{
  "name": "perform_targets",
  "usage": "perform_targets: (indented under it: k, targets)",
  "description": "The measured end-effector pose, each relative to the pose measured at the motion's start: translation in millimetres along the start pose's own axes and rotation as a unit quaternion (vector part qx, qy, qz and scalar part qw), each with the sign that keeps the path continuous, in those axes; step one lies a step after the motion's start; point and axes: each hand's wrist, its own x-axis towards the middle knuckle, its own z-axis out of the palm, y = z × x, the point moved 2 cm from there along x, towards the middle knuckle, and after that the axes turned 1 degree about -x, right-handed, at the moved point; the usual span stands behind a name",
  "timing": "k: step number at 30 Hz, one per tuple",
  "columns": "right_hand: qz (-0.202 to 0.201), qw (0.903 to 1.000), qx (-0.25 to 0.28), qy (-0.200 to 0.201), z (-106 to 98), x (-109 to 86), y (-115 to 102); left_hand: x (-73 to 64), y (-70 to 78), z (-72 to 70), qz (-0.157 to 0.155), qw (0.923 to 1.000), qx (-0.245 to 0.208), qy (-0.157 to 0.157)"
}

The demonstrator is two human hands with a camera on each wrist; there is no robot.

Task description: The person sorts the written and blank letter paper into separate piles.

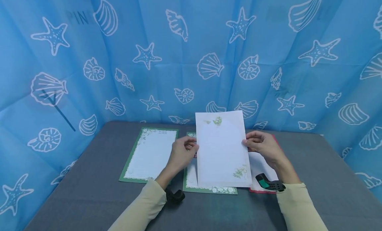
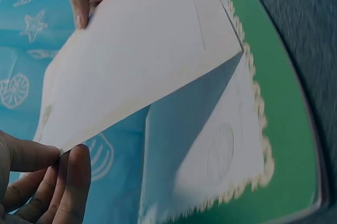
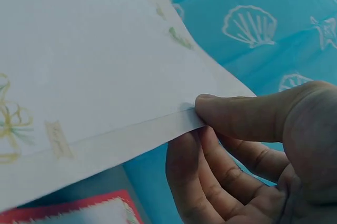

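Observation:
A white sheet of paper (image 1: 221,148) with faint green leaf prints at its top and lower right is held upright above the table. On its left edge, my left hand (image 1: 182,152) pinches it between thumb and fingers. My right hand (image 1: 265,147) pinches the opposite edge, thumb in front, as the right wrist view shows with the hand (image 3: 237,150) close up. Behind and below the sheet lies a green-bordered page (image 1: 209,190), partly covered. A red-bordered page (image 1: 262,168) lies to its right, partly hidden by the sheet and my right hand.
Another green-bordered page (image 1: 152,151) lies flat at the left, beside my left forearm. All pages rest on a dark grey table (image 1: 89,191). A blue curtain (image 1: 185,58) with white shells and starfish hangs behind the table's far edge.

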Motion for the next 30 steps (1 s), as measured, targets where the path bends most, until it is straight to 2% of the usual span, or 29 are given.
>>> perform_targets:
  k: [7, 13, 19, 23, 26, 30]
  targets:
    - [-0.001, 0.9998, -0.017, 0.005, -17, -7.3, -2, -2.1, 9.5, 12.1, 0.002, 0.9999, -0.009, -0.011]
    - [0.003, 0.9984, -0.047, 0.030, -31, -9.7, -2, 7.2, 22.2, 27.6, 0.000, 0.9989, -0.041, -0.020]
    - [0.016, 0.9954, -0.068, 0.066, -45, -11.6, 3, 19.9, 31.1, 46.9, -0.029, 0.9977, -0.056, -0.025]
    - [0.033, 0.9931, -0.061, 0.095, -55, -13.5, 9, 26.8, 32.1, 62.6, -0.038, 0.9973, -0.059, -0.021]
    - [0.049, 0.9895, -0.061, 0.121, -62, -15.7, 13, 30.5, 32.7, 75.2, -0.052, 0.9967, -0.060, -0.013]
    - [0.083, 0.9802, -0.078, 0.162, -69, -17.8, 21, 36.3, 33.1, 92.1, -0.083, 0.9948, -0.059, -0.006]
